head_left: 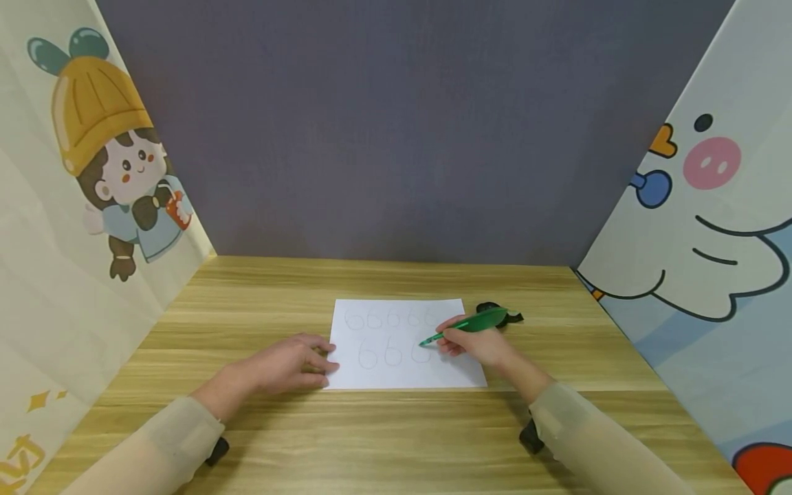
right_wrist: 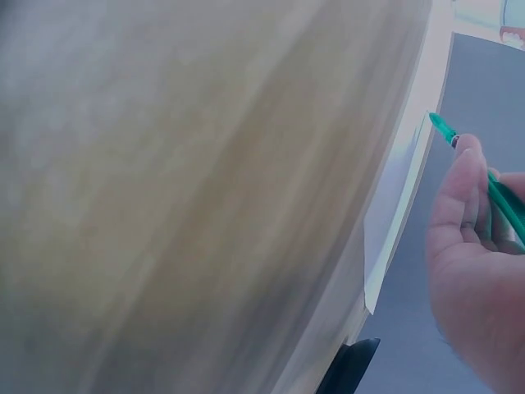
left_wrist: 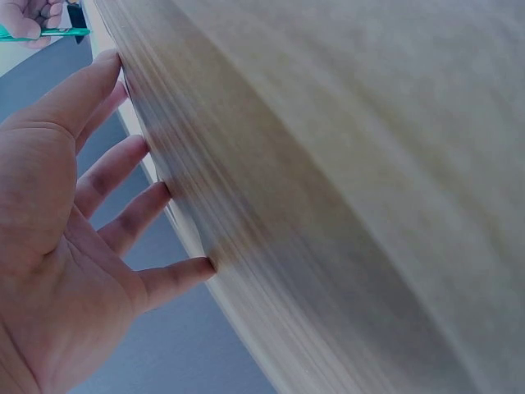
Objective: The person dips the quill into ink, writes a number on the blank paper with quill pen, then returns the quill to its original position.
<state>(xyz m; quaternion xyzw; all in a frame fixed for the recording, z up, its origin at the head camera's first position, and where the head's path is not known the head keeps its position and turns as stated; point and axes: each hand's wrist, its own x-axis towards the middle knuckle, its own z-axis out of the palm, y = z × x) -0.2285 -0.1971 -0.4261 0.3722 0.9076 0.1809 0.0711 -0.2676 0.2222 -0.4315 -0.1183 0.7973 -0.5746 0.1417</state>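
Observation:
A white sheet of paper (head_left: 377,377) lies on the wooden table, with a row of faint handwritten 6s along its top and several larger ones below. My right hand (head_left: 479,342) pinches a green feather-shaped pen (head_left: 485,320), its tip at the third large 6 in the lower row. The pen (right_wrist: 444,129) slants up between thumb and fingers in the right wrist view. My left hand (head_left: 293,364) rests on the table at the paper's left edge. Its fingers are spread, with the fingertips (left_wrist: 197,267) touching down, as the left wrist view shows.
A black object (head_left: 513,317) lies beyond the paper's right edge, partly behind the feather. The wooden table (head_left: 371,440) meets a dark grey panel (head_left: 396,137) at the back. Printed cartoon panels (head_left: 711,275) stand along both sides.

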